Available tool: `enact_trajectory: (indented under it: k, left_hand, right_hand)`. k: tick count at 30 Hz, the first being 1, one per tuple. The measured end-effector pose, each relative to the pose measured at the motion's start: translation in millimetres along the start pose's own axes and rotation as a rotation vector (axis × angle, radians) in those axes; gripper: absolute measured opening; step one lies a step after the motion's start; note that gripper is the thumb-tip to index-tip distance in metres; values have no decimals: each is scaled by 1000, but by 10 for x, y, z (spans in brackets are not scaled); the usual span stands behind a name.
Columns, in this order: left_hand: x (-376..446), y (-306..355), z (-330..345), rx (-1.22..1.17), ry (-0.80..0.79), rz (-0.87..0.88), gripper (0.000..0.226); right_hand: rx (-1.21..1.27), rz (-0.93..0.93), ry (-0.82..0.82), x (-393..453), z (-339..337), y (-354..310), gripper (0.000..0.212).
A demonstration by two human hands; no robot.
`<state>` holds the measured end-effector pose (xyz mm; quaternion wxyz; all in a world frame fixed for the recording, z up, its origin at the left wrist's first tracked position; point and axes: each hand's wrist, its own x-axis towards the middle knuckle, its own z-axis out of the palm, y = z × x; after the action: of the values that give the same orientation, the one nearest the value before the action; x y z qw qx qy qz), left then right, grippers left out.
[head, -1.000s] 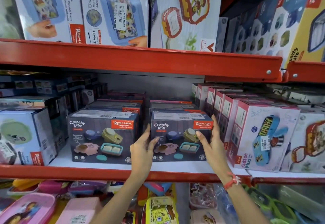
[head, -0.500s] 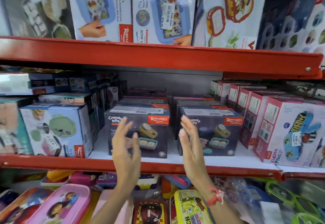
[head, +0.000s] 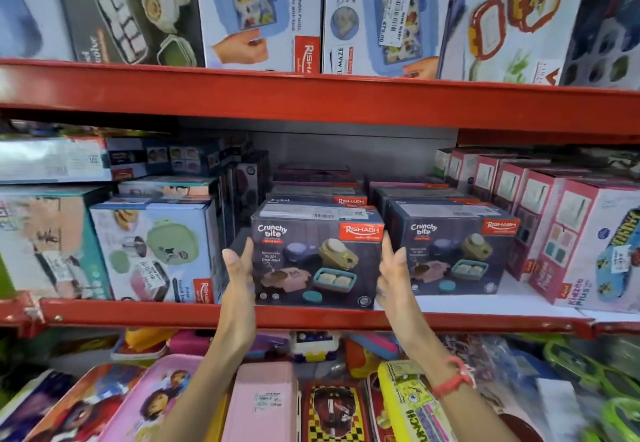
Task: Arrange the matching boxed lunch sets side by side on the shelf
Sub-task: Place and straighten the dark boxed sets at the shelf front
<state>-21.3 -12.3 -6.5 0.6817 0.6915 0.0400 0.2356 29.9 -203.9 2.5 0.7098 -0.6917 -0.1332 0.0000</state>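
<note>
the left crunchy bite box [head: 317, 256] is being flanked by open hands, left hand [head: 239, 277] and right hand [head: 393, 273], nothing visibly gripped, and risks being skewed against the matching box [head: 450, 251] by uneven pressing.

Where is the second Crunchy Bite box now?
Head view, right of centre: second Crunchy Bite box stands on the middle shelf, between the framed box and pink Kidzee boxes.

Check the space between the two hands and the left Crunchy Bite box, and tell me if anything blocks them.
Nothing visible does. The left hand and right hand flank the left Crunchy Bite box, palms at its two sides. Only a narrow gap, where the right hand sits, separates it from the matching right box.
</note>
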Motion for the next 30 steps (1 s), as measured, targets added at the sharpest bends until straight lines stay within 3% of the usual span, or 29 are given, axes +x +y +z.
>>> enact_trajectory:
  k: [1,4,7,14,19,22,26,30]
  left_hand:
    - [6,-1,-9,-9,-10,8,90]
    - [-91,32,-36,-51,2,-16,83]
    - [-138,13,-57,-42,26,-26,85]
    - [-203,-65,-10,8,202,-30,80]
    - [-285,-10,231,120,471,200,34]
    - [-302,89,509,108,514,285,27]
    - [-366,159,972,62,532,447,22]
    - [-453,137,1495,133,366,536,21]
  right_hand:
    - [25,-11,-21,-44,-52,40,62]
    - [-1,8,-53,-62,-72,96,98]
    - [-56,-56,-129,-96,-118,232,104]
    - [-129,-96,-116,-123,-168,271,93]
    - [-143,-206,-24,-128,-446,216,58]
    - [-96,-302,90,-119,-737,127,37]
    - [-50,-367,252,-92,-1195,71,29]
    - [-30,-396,374,-54,-1671,93,27]
